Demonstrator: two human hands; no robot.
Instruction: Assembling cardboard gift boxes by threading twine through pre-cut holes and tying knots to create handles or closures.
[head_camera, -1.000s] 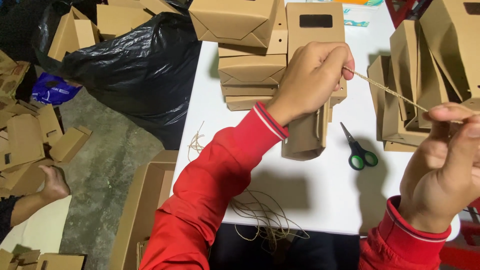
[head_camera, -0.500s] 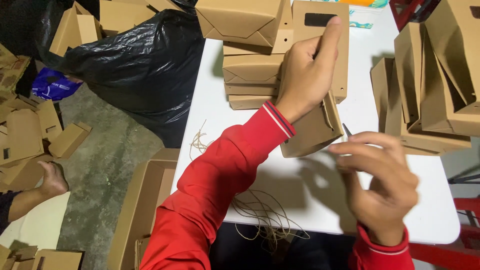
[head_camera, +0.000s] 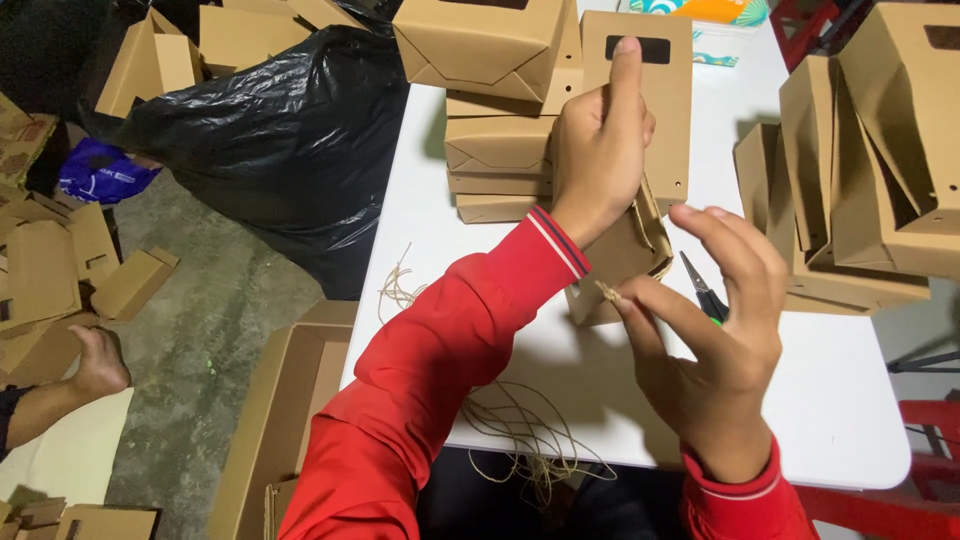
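Note:
My left hand (head_camera: 598, 140) grips a brown paper bag (head_camera: 640, 170) that stands tilted on the white table (head_camera: 520, 330), its index finger stretched up the bag's flat face. My right hand (head_camera: 715, 340) is just below the bag's open mouth and pinches the end of a thin twine cord (head_camera: 607, 292) between thumb and finger. Both arms wear red sleeves. Green-handled scissors (head_camera: 705, 292) lie on the table, partly hidden behind my right hand.
Folded brown bags are stacked at the back (head_camera: 495, 100) and upright at the right (head_camera: 870, 180). Loose twine (head_camera: 525, 440) hangs over the near table edge. A black plastic sack (head_camera: 250, 140), cardboard boxes (head_camera: 280, 430) and another person's foot (head_camera: 95, 365) are at the left.
My right hand has come in from the far right, where it held the twine pulled taut, to the bag's mouth. My left hand has shifted its grip up the bag.

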